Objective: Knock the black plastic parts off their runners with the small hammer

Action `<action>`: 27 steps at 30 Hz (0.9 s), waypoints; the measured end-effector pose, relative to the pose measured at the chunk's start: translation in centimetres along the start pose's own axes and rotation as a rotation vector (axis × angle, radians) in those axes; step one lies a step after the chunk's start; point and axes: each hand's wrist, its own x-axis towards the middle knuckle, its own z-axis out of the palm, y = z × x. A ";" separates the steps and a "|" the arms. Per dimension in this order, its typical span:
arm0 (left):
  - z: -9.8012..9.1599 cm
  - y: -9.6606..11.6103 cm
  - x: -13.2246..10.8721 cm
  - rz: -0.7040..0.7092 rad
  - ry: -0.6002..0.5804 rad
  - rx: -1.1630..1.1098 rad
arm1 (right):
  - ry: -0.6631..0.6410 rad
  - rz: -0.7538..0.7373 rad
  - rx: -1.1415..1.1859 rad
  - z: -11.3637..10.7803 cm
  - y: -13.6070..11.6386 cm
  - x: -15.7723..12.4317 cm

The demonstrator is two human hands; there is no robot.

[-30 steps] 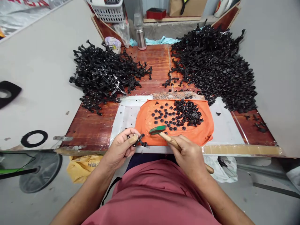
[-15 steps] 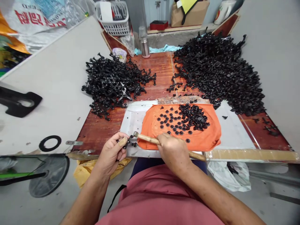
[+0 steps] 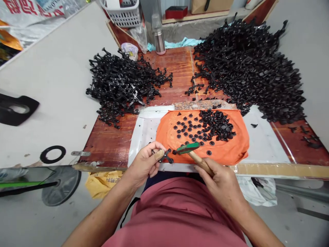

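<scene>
Between the thumb and fingers of my left hand (image 3: 147,159) is a small black jointed plastic part (image 3: 164,156), held over the near left edge of an orange cloth pad (image 3: 161,130). My right hand (image 3: 221,176) is wrapped round the wooden handle of a hammer (image 3: 189,148) with a green-sided head. The hammer head sits just right of the black part, over the cloth. Round black caps (image 3: 189,129) stand spread on the cloth, with a heap of loose caps (image 3: 222,128) at its right side.
A pile of black jointed parts (image 3: 123,85) lies on the left of the red-brown wooden table (image 3: 177,65). A larger black pile (image 3: 252,72) covers the right. A steel flask (image 3: 159,41) and a white basket (image 3: 123,16) stand at the back. White side panels flank the table.
My left hand has moved right with the black part, onto the cloth's edge. The hammer has turned, and its head has moved right. The view has shifted slightly.
</scene>
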 end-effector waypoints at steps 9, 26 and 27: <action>0.4 -0.7 -0.2 -0.013 0.037 -0.006 | 0.105 -0.127 -0.203 0.1 0.0 -1.2; -0.1 -1.0 -0.9 0.010 0.071 -0.029 | 0.058 -0.178 -0.365 0.4 -1.5 0.3; -0.1 -1.0 -0.9 0.008 0.064 -0.040 | 0.049 -0.168 -0.341 0.3 -1.4 0.2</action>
